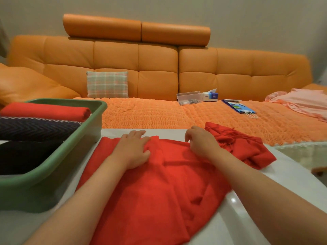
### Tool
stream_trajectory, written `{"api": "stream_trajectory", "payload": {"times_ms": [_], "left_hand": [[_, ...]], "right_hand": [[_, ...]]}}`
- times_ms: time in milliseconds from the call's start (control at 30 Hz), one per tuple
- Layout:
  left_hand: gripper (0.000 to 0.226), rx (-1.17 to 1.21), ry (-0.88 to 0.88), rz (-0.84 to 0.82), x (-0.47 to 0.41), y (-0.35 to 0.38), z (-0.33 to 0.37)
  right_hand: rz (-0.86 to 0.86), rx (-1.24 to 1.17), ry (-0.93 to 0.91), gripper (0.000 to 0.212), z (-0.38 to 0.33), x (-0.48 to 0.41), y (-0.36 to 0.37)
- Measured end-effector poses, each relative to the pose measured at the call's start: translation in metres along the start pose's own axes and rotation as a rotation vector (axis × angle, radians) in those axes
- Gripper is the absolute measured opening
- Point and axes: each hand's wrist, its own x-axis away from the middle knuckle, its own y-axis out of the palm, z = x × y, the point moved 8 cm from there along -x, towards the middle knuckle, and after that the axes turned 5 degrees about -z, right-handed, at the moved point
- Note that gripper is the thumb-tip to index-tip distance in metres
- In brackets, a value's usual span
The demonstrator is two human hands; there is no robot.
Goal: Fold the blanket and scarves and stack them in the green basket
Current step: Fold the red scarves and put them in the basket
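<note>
A red scarf [159, 183] lies spread on the white counter [265, 218], its long axis running from the near edge, between the forearms, to the far right. There it piles into a crumpled tasselled end [244, 145] close to the far edge. Both hands are on its far part. The left hand [131, 151] rests flat on the cloth, its grip apart, fingers lying toward the far edge and pressing a small ridge of fabric. The right hand [201, 143] has its fingers curled down over the scarf's far hem, and the grip looks clamped on the cloth there. The crumpled end lies just to the right of the right hand, so that hand is the nearer one to draw it out or bring it over. The left hand seems placed to pin the flat part.

The green basket [58, 165] stands at the counter's left edge, just beside the scarf. It holds three folded pieces in a row: a folded red scarf [44, 111] farthest, a dark chevron-patterned cloth [35, 129] in the middle, and a black cloth [23, 156] nearest.
</note>
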Motion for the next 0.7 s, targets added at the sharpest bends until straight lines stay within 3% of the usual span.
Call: {"api": "stream_trajectory", "payload": {"times_ms": [67, 167, 333, 433, 533, 700], "left_hand": [[0.043, 0.139, 0.111, 0.11, 0.004, -0.016, 0.049], [0.028, 0.249, 0.252, 0.115, 0.018, -0.02, 0.122], [0.035, 0.269, 0.231, 0.042, 0.031, 0.002, 0.191], [0.042, 0.223, 0.154, 0.0, 0.026, 0.012, 0.206], [0.03, 0.301, 0.134, -0.053, 0.022, 0.013, 0.213], [0.01, 0.505, 0.201, 0.164, 0.034, -0.015, 0.229]], "right_hand": [[-0.061, 0.016, 0.034, 0.029, 0.019, 0.021, -0.016], [-0.168, 0.108, 0.042, 0.035, 0.045, 0.057, -0.032], [-0.294, 0.392, -0.059, 0.042, 0.074, 0.106, -0.036], [-0.27, 0.506, -0.056, 0.037, 0.085, 0.12, -0.049], [-0.23, 0.567, -0.054, 0.026, 0.089, 0.131, -0.066], [0.06, 0.381, -0.128, 0.017, 0.09, 0.149, -0.102]]}}
